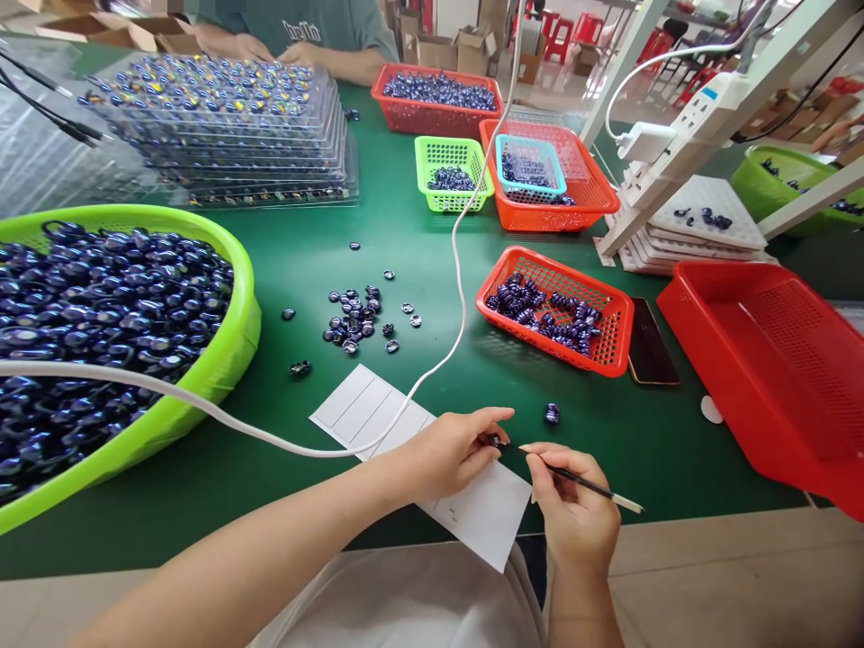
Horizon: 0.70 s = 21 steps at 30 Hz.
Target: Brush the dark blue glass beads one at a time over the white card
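Between the fingertips of my left hand (459, 450) is a small dark shiny piece (495, 440), mostly covered by the fingers. My right hand (577, 508) grips a thin black brush or pen-like stick (580, 480) with a pale rear end. Its front end points left and meets the dark piece, or comes very near it. Under my left hand lies a white paper sheet (482, 517) with printed lines. A short stack of dark pieces (552, 413) stands just beyond my right hand. Loose dark pieces (355, 319) are scattered on the green table (297, 504) ahead.
A white cable (461, 270) crosses the table and paper. At left stands a big green basket (247, 297) of dark pieces. An orange basket (560, 346), a phone (652, 342) and a red bin (762, 378) are at right. Stacked clear trays (270, 180) stand before another person (303, 45).
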Each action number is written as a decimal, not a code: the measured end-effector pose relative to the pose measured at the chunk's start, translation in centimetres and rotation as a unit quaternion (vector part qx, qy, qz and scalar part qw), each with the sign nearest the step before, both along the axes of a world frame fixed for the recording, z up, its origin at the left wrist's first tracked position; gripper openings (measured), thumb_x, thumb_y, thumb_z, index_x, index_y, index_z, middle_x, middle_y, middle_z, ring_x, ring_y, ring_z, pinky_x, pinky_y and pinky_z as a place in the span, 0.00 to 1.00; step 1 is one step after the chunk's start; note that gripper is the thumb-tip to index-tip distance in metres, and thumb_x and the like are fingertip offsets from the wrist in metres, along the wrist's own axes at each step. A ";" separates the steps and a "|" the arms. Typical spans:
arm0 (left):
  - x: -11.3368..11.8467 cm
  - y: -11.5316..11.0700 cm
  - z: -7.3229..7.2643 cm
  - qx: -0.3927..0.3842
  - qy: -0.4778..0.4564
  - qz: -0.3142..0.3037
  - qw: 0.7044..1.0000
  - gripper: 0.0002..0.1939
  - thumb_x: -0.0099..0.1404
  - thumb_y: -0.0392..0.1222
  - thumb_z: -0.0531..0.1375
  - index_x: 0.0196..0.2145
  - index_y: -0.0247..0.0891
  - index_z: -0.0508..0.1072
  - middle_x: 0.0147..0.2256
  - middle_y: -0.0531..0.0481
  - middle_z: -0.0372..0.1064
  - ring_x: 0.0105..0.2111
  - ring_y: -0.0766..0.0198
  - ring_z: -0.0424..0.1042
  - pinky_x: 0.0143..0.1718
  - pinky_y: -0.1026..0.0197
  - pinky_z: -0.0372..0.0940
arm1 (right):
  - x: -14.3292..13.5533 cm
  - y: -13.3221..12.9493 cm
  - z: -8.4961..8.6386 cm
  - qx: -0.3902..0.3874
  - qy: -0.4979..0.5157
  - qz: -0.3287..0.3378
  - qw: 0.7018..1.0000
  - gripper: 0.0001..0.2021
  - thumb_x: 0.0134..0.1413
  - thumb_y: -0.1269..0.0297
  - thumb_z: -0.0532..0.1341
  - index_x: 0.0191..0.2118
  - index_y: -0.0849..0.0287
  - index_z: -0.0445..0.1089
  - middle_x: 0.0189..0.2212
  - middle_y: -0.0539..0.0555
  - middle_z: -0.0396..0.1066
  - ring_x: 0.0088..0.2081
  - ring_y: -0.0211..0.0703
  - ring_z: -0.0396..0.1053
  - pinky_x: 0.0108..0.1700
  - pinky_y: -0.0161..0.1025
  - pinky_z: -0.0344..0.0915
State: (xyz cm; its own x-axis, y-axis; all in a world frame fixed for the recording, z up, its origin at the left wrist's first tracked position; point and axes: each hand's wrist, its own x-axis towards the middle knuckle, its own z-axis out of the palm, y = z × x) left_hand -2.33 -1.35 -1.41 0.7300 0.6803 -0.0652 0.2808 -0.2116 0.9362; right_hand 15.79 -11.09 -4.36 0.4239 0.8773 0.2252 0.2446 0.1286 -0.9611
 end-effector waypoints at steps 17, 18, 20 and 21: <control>0.1 0.0 0.3 -0.006 0.001 0.000 1.000 0.26 0.68 0.33 0.55 0.63 0.39 0.62 0.48 0.45 0.78 0.43 0.61 0.78 0.47 0.60 0.71 | -0.3 0.2 0.5 0.000 0.005 -0.006 1.000 0.06 0.56 0.69 0.69 0.36 0.56 0.71 0.36 0.55 0.79 0.33 0.43 0.77 0.26 0.35 0.72; 0.0 0.0 0.3 -0.005 -0.001 -0.001 1.000 0.26 0.68 0.33 0.55 0.63 0.38 0.62 0.48 0.45 0.78 0.43 0.61 0.78 0.47 0.60 0.71 | -0.3 0.2 0.4 0.000 0.005 -0.005 1.000 0.06 0.56 0.69 0.69 0.36 0.56 0.71 0.36 0.55 0.79 0.32 0.43 0.77 0.26 0.35 0.72; 0.0 0.0 0.3 -0.005 -0.002 -0.002 1.000 0.26 0.68 0.33 0.55 0.63 0.38 0.62 0.48 0.45 0.78 0.43 0.61 0.78 0.48 0.59 0.70 | -0.3 0.2 0.4 0.002 0.004 -0.004 1.000 0.06 0.56 0.69 0.69 0.36 0.56 0.71 0.36 0.55 0.79 0.32 0.43 0.77 0.26 0.35 0.72; 0.0 0.0 0.3 -0.005 -0.002 -0.002 1.000 0.26 0.68 0.33 0.55 0.63 0.38 0.62 0.48 0.44 0.78 0.43 0.61 0.78 0.48 0.59 0.70 | -0.2 0.2 0.3 0.002 0.002 -0.003 1.000 0.06 0.56 0.69 0.68 0.36 0.56 0.71 0.36 0.55 0.79 0.32 0.43 0.77 0.25 0.35 0.72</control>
State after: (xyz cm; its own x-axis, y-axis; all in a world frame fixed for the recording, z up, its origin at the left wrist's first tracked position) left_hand -2.31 -1.32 -1.11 0.7327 0.6770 -0.0690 0.2767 -0.2037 0.9391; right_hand 15.54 -10.88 -4.01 0.4307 0.8733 0.2276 0.2411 0.1317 -0.9615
